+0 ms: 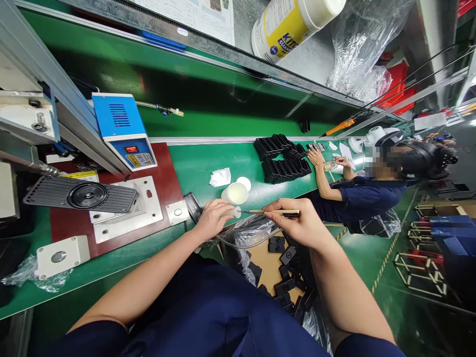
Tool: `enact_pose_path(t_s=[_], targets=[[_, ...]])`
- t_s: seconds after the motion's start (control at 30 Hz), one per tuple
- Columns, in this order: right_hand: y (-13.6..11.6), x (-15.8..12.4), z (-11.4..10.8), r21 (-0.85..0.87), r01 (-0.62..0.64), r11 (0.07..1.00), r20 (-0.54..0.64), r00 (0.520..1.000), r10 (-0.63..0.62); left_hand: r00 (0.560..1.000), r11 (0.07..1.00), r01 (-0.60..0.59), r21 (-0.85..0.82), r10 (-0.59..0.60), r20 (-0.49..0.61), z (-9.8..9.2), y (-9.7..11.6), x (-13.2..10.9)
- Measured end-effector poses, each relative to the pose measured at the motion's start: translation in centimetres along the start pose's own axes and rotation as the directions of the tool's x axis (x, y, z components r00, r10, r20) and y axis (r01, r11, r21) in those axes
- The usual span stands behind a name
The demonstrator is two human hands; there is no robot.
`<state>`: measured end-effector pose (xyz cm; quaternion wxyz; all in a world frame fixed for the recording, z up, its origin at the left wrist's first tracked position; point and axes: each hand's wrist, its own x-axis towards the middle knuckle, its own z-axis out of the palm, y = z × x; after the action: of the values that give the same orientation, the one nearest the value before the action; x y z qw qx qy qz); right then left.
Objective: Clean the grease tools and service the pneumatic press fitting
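Note:
My left hand (pixel 212 219) is at the front edge of the green bench, its thumb and fingers closed on a small translucent white round piece (pixel 237 212). In my right hand (pixel 297 221) is a thin brush (pixel 284 212) with a pale wooden handle, gripped like a pen. The brush's dark tip points left and meets or nearly meets the white piece. Just beyond my left fingers stands a white tub (pixel 237 194) with pale yellowish contents. Its round white lid (pixel 244 183) lies behind it, and a crumpled white tissue (pixel 220 177) is to the left.
Rows of black housings (pixel 286 170) stand on the bench to the right; a co-worker (pixel 372 191) sits beyond. At left are a press fixture (pixel 128 208) and a blue box (pixel 121 124). Below the bench edge, a carton (pixel 270 265) holds several black parts.

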<state>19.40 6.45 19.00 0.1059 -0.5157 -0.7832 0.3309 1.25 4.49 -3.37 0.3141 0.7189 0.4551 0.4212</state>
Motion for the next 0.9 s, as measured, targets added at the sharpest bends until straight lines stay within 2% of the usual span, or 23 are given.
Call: enact_pose_path(t_s=[0.2,0.27,0.4,0.53,0.63,0.73,0.9], targets=[[0.8,0.1,1.1,0.079,-0.043,0.996,-0.004,0.999,0.043,0.998,1.000,-0.020,-0.004,0.020,-0.065,-0.2,0.8,0.2],[1.1,0.2,0.9,0.104,-0.040,0.994,0.029,0.999,0.037,0.996,0.999,-0.043,-0.016,0.042,-0.074,-0.2,1.0,0.1],[1.1,0.2,-0.3,0.109,0.017,0.994,0.132,0.991,-0.031,0.995,0.996,-0.079,-0.029,0.077,-0.056,-0.1,1.0,0.1],[0.3,-0.6,-2.1,0.090,0.075,0.993,0.115,0.990,-0.086,0.995,0.995,-0.093,-0.023,0.092,-0.030,-0.2,0.9,0.2],[0.0,-1.3,-2.7,0.113,0.040,0.993,0.045,0.998,-0.045,0.996,0.996,-0.089,-0.012,0.088,-0.021,-0.2,0.9,0.2],[-0.1,-1.4,-2.2,0.133,-0.029,0.991,-0.006,1.000,0.030,0.996,0.997,-0.083,0.011,0.083,-0.021,-0.1,0.9,0.0],[0.3,-0.9,-0.5,0.129,-0.094,0.987,0.033,0.995,0.090,0.995,0.995,-0.097,0.025,0.097,-0.007,0.1,1.2,-0.3]])
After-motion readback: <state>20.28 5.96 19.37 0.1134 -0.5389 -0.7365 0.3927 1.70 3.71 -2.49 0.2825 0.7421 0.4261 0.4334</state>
